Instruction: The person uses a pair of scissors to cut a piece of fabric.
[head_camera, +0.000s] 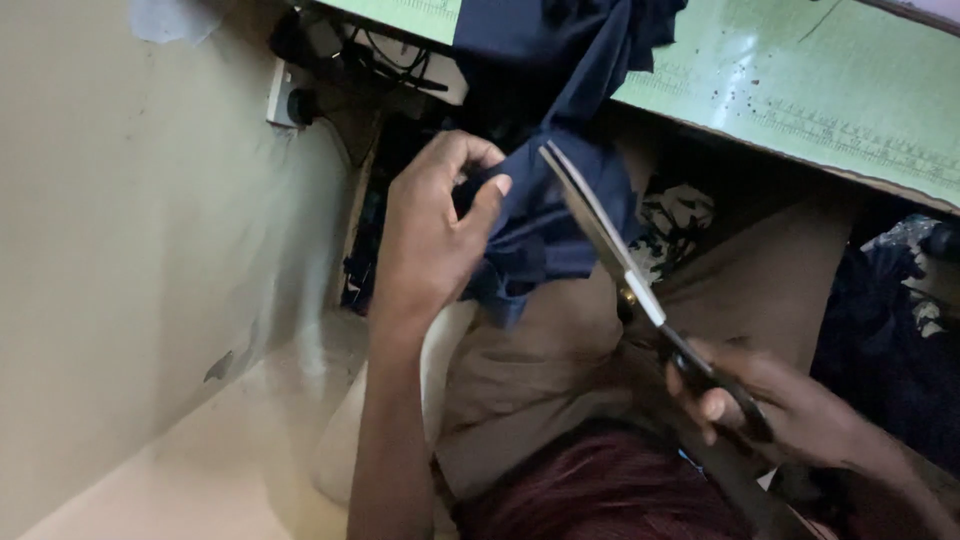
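Observation:
My left hand (430, 235) pinches a fold of dark navy cloth (560, 210) that hangs down from the green table edge. My right hand (790, 410) grips the black handles of a pair of steel scissors (610, 245). The blades point up and left, their tips against the navy cloth just right of my left thumb. Whether the blades are apart or together is hard to tell. Below lie my lap in tan cloth (560, 360) and a maroon garment (600, 495).
A green cutting mat (800, 80) with ruler marks covers the table at top right. A pale wall (130, 250) fills the left, with a white socket and cables (290, 95) near the top. Patterned and dark fabric (900, 320) is piled at the right.

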